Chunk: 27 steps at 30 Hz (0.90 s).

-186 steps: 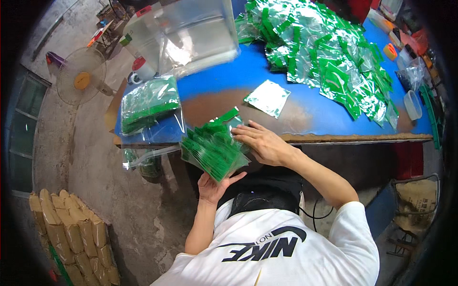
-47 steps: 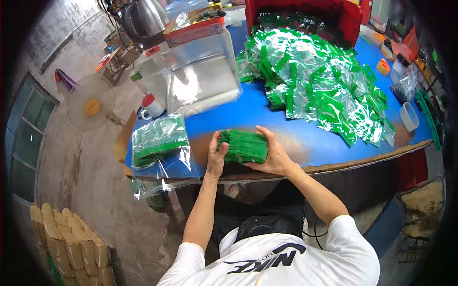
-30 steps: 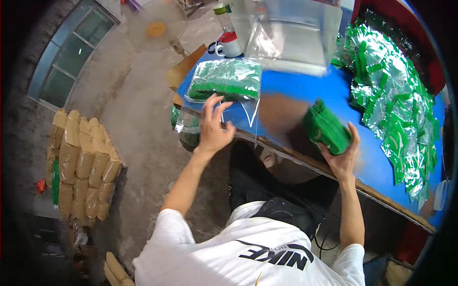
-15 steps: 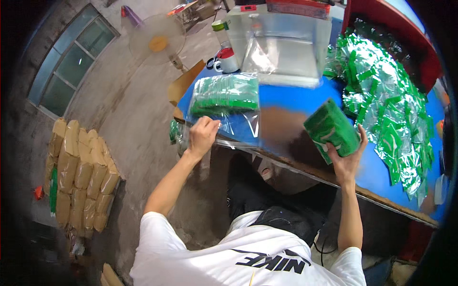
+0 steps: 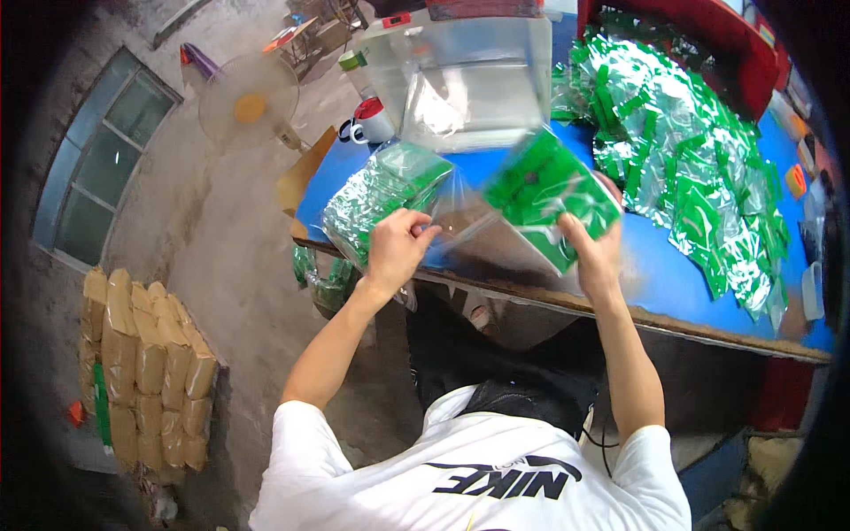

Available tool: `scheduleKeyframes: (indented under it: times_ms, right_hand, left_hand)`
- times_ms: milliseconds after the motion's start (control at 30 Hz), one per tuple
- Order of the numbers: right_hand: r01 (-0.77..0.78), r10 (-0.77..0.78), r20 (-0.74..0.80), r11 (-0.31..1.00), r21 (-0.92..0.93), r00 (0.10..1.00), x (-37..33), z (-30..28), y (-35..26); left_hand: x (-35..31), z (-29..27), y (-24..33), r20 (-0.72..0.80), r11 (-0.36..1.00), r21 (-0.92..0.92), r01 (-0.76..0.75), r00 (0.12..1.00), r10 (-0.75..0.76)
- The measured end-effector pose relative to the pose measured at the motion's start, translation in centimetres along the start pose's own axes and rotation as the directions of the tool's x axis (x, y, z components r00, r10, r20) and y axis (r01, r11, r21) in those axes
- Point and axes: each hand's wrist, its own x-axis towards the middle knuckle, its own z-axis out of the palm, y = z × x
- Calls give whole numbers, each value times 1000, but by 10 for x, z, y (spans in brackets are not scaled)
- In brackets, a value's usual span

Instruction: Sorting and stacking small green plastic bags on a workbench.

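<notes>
My right hand (image 5: 598, 252) grips a stack of green packets (image 5: 549, 195) by its near right corner, thumb on top, held above the blue table (image 5: 460, 255). At the table's near left edge my left hand (image 5: 398, 248) is closed, thumb against fingers, on the clear plastic bag (image 5: 453, 196). Inside that bag lie more green packets (image 5: 385, 186), tilted and shiny under the film. The bag's open end points toward the stack in my right hand; the two are very close, and whether they touch I cannot tell.
A large heap of glossy green packets (image 5: 691, 168) covers the table's right side. Behind stand a pile of clear bags (image 5: 478, 97) and a white mug (image 5: 374, 122). A fan (image 5: 250, 108) is beyond the left end. Brown wrapped bundles (image 5: 150, 372) are stacked on the floor.
My right hand has brought the green stack leftward, close to the bag. My left hand has turned and lifted the bag's mouth; the bag now lies slanted. The whole view has shifted a little.
</notes>
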Motion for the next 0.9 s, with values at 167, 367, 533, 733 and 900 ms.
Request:
scheduleKeyframes:
  times_ms: [167, 367, 533, 733, 900]
  right_hand:
    - [-667, 555, 423, 724, 178, 716, 6, 48, 11]
    - [-405, 538, 369, 831, -381, 758, 31, 33, 4]
    - [-590, 685, 420, 728, -351, 595, 38, 20, -10]
    - [-717, 721, 693, 479, -507, -9, 47, 55, 54]
    - [-802, 749, 401, 595, -58, 527, 14, 81, 44]
  left_hand:
    - [20, -23, 2, -46, 998, -54, 19, 999, -21]
    - [-7, 0, -8, 43, 959, 270, -84, 996, 75]
    - [-9, 4, -7, -25, 1000, 10, -2, 1000, 2]
    - [17, -17, -7, -19, 991, -109, 78, 997, -80]
    - [22, -31, 15, -83, 985, 104, -137, 986, 145]
